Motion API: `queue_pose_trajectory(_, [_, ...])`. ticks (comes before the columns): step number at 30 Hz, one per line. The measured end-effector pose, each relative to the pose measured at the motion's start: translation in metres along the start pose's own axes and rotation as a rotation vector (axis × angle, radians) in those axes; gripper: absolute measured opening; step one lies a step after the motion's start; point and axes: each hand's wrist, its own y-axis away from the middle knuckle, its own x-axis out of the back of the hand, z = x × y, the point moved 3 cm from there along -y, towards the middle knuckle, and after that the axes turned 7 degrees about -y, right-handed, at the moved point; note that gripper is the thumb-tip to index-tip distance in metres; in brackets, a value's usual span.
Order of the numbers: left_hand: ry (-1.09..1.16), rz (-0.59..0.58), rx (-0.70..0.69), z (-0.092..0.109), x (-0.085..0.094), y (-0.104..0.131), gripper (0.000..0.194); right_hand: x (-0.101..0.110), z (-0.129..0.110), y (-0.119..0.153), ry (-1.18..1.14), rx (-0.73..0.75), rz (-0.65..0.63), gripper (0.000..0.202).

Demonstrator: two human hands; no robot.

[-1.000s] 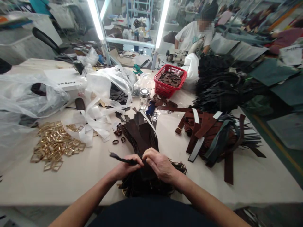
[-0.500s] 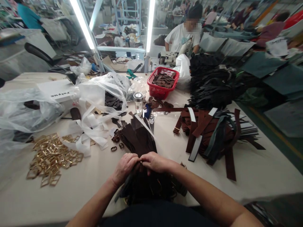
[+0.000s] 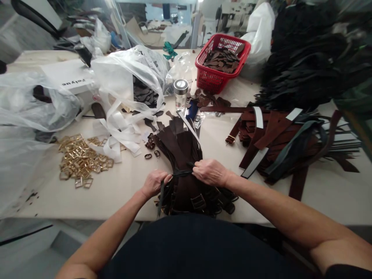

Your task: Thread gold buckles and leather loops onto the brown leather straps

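Hands (image 3: pixel 186 178) shifted apart, belt bundle (image 3: pixel 181 155) pointing away

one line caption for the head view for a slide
Both hands, left hand and right hand, pull a dark band around a bundle of brown straps on the table.

The dark tie (image 3: pixel 178 174) runs under the fingers of the left hand (image 3: pixel 154 183) and right hand (image 3: pixel 209 171), so its knot cannot be seen. The near ends of the bundled straps (image 3: pixel 186 155) pass behind the torso. The black pile (image 3: pixel 314 58) is blurred and cut by the upper edge, and a white bag (image 3: pixel 260 29) hides the red basket's (image 3: pixel 209 79) far corner.
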Motion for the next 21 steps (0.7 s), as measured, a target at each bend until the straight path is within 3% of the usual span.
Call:
queue_pose_trajectory(3, [0.071, 0.035, 0.08, 0.002, -0.01, 0.007, 0.046, -0.003, 0.001, 0.01, -0.017, -0.043, 0.052, 0.034])
queue_pose_trajectory(7, [0.199, 0.1, 0.189, 0.002, 0.0, 0.012, 0.043, 0.001, 0.003, 0.024, -0.129, -0.125, 0.105, 0.037])
queue_pose_trajectory(9, [0.375, 0.179, 0.286, 0.002, 0.007, 0.014, 0.042, 0.005, 0.003, 0.029, -0.21, -0.149, 0.156, 0.04])
queue_pose_trajectory(12, [0.81, 0.253, 0.373, 0.013, 0.008, 0.007, 0.042, 0.014, -0.002, 0.029, -0.376, -0.177, 0.275, 0.041])
queue_pose_trajectory(14, [1.079, 0.239, 0.368, 0.027, 0.001, -0.006, 0.043, 0.017, -0.009, 0.023, -0.619, -0.211, 0.361, 0.042])
queue_pose_trajectory(16, [1.26, 0.209, 0.376, 0.039, -0.007, -0.022, 0.046, 0.013, -0.016, 0.012, -1.005, -0.266, 0.438, 0.043])
queue_pose_trajectory(19, [1.329, 0.214, 0.468, 0.047, -0.019, -0.041, 0.048, -0.007, -0.024, -0.005, -1.655, -0.445, 0.572, 0.048])
queue_pose_trajectory(21, [1.287, 0.23, 0.534, 0.046, -0.023, -0.047, 0.047, -0.021, -0.025, -0.014, -1.879, -0.552, 0.633, 0.052])
